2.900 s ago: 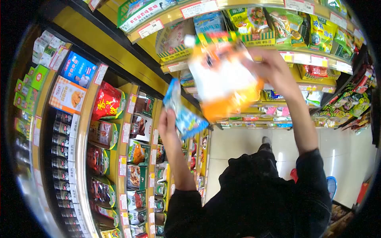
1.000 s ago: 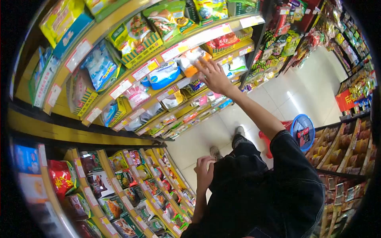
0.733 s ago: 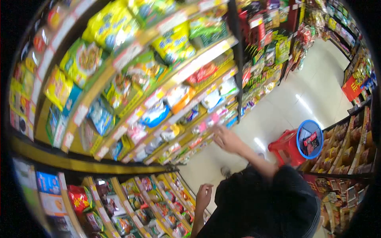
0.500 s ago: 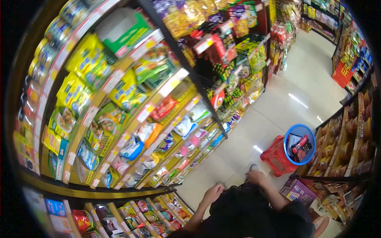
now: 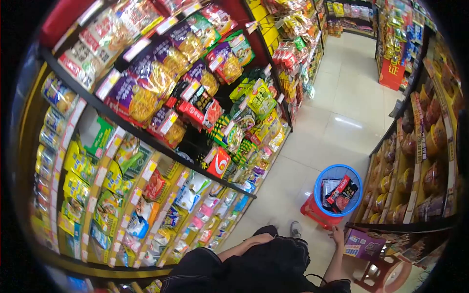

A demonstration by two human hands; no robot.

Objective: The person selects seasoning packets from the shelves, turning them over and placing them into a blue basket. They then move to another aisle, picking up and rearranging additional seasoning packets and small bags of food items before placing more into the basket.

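Observation:
My left hand (image 5: 262, 238) lies against the dark clothing over my leg, its fingers stretched along it and holding nothing. Lower right, my right hand (image 5: 336, 235) hangs with fingers apart, just below a red plastic stool (image 5: 311, 209) in this view. On that stool stands a round blue basket (image 5: 337, 170). Inside it are a black-and-red food packet (image 5: 343, 191) and a silvery-dark packet (image 5: 328, 187), the second partly covered by the first.
Shelves of bagged foods (image 5: 146, 80) line the left side, with price tags along their edges. To the right, a shelf holds rows of tubs (image 5: 432, 176). A purple box (image 5: 364, 245) and a second red stool (image 5: 371, 276) stand low right. The tiled aisle (image 5: 332, 97) runs ahead.
The view has shifted forward and turned, so shelves and basket sit differently in it. My right hand has moved right and opened beside the stool; my left hand now lies against my leg.

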